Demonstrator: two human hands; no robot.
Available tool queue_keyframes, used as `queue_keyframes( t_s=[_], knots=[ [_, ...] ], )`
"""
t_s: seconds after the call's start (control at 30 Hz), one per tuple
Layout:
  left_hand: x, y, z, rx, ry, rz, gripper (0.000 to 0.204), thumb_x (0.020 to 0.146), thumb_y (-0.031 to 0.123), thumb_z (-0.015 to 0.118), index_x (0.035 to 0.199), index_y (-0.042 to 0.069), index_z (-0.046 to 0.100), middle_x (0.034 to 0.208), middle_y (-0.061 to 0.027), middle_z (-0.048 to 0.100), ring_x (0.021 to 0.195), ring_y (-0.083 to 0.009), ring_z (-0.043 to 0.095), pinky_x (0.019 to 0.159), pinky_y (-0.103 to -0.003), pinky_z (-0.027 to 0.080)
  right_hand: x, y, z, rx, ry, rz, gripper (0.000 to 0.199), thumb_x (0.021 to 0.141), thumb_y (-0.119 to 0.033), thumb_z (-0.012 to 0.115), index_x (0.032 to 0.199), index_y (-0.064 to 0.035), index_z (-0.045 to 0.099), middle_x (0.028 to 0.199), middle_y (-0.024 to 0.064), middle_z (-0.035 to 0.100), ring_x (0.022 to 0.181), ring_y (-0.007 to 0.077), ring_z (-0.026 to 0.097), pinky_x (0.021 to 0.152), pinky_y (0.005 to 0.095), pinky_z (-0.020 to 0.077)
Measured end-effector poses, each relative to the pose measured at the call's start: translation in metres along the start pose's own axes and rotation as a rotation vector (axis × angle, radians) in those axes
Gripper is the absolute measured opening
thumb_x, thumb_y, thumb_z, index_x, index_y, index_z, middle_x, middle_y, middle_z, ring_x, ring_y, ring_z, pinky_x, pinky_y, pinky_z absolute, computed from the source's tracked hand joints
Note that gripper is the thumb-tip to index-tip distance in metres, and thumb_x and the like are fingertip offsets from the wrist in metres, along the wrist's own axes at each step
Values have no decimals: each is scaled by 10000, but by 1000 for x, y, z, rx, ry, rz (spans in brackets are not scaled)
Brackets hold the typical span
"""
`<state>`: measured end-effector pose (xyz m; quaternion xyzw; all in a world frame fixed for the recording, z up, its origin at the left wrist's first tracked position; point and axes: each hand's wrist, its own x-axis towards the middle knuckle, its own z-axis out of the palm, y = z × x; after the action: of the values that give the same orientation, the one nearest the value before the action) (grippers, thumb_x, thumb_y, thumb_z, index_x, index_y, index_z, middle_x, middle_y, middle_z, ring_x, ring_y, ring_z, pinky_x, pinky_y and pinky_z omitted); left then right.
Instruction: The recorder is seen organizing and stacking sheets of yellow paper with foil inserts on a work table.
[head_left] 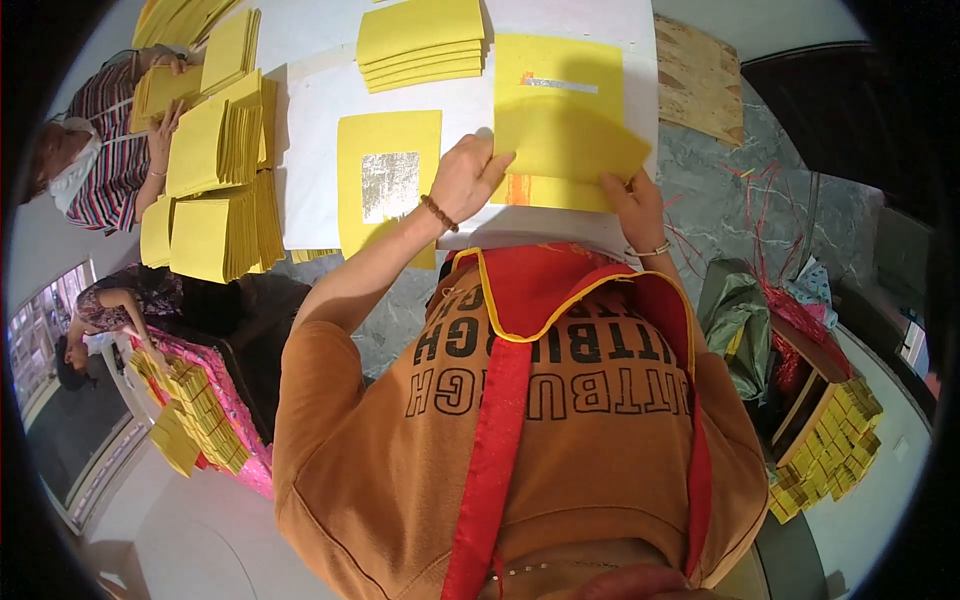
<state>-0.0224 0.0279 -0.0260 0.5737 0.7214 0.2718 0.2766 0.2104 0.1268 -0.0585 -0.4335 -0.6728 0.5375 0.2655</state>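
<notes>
A loose yellow paper sheet (575, 140) is lifted at its right corner, above another yellow sheet (558, 62) that bears a silver patch and orange marks. My left hand (468, 182) has its fingers curled, with the thumb and fingers on the lifted sheet's left edge. At the sheet's lower right corner my right hand (638, 212) pinches the paper. A yellow paper with a silver square (390, 188) lies left of my left hand, its lower end hanging past the table edge. How many sheets lie under the lifted one is hidden.
Folded yellow stacks (420, 45) sit at the white table's (320, 140) far side, with several thick bundles (222, 150) at its left. A striped-shirted person (105, 150) handles papers there; another person (120, 300) is beside a pink-covered table (255, 465). Bundles fill a crate (825, 440) at right.
</notes>
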Motion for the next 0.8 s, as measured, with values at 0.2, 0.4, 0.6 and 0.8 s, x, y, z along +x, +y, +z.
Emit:
queue_keyframes(
  t_s=[0.2,0.4,0.6,0.8],
  knots=[
    [16,-22,21,-308,31,-267,242,813,229,564,827,-12,546,593,-159,518,510,-288,495,500,-365,398,21,-13,4,118,66,87,544,774,-95,620,1267,-88,392,689,50,579,596,114,529,558,245,419],
    [19,-17,20,-459,96,-277,330,794,177,600,1063,19,492,559,-83,498,480,-193,481,473,-326,389,25,-8,4,-34,89,126,443,763,-72,626,1184,-92,488,681,32,562,578,98,506,534,235,406],
    [12,17,-2,63,269,36,447,810,230,596,1201,68,451,963,-121,544,852,-232,518,706,-370,409,26,-10,4,-117,77,134,382,765,-88,626,1134,-83,528,700,34,566,604,98,516,541,246,413],
    [-2,16,26,445,-58,427,596,808,403,549,1309,125,387,1367,-88,349,1273,-293,284,1040,-437,227,23,-9,7,-59,77,149,369,751,-125,639,1104,-85,542,835,78,580,721,157,550,618,284,435]
  ],
)
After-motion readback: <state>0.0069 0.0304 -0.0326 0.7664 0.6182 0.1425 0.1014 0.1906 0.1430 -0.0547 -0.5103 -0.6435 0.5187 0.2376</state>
